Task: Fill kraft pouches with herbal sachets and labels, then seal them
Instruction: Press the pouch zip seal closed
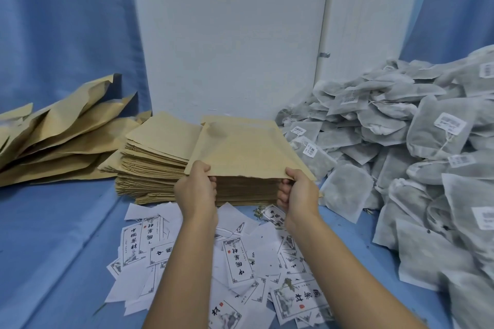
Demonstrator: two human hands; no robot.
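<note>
- Pouch in hand: the top kraft pouch [248,152] is tilted up at its near edge. Its far end lies on the pile beneath.
- The left hand [196,189] pinches the near-left corner of that pouch, thumb on top and fingers curled underneath.
- The right hand [298,192] grips the near-right corner the same way, thumb over the edge and fingers tucked below.
- From where I stand I cannot tell whether the mouth of the pouch is parted.
- Under it sits a thick stack of flat pouches [157,163], slightly fanned to the left, in the middle of the blue cloth [53,235].
- To the left of the stack, a looser heap of crumpled pouches [61,136] lies slumped, some with their mouths gaping.
- On the right, a big mound of grey mesh sachets [414,155] rises towards the back, many with small white barcode tags on strings. The nearest ones lie just beside the stack.
- Printed paper labels [238,262] are scattered on the cloth in front of the stack, under both forearms, overlapping at all angles, some face down.
- Behind everything stands a white panel [232,35], with blue curtain on either side.
</note>
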